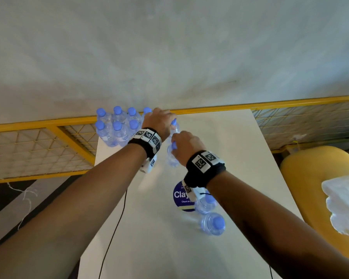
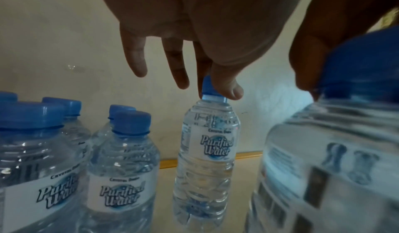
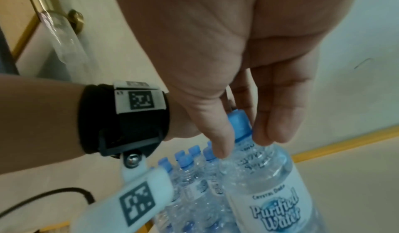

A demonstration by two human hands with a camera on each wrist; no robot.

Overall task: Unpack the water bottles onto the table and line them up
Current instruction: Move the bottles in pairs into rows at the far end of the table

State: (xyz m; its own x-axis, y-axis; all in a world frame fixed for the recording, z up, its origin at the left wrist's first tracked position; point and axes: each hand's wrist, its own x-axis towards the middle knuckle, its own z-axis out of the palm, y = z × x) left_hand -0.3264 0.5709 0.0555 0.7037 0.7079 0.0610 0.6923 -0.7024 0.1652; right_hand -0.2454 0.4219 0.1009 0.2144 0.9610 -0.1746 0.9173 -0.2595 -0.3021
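Note:
Several clear water bottles with blue caps (image 1: 117, 127) stand in two rows at the table's far left corner. My left hand (image 1: 161, 120) reaches just right of them and pinches the cap of one upright bottle (image 2: 207, 143) between thumb and forefinger; its other fingers hang straight. My right hand (image 1: 186, 146) is close behind and grips the cap of a second bottle (image 1: 172, 158). In the right wrist view its thumb and fingers (image 3: 267, 127) close round that blue cap (image 3: 239, 122). Two more bottles (image 1: 213, 223) stand near me under my right forearm.
The white table (image 1: 240, 158) ends at a yellow mesh railing (image 1: 48, 127) in front of a grey wall. A round blue sticker (image 1: 181, 196) lies mid-table. A black cable (image 1: 113, 234) runs along the left. A yellow chair (image 1: 302, 178) holding crumpled plastic wrap (image 1: 343, 206) stands at the right.

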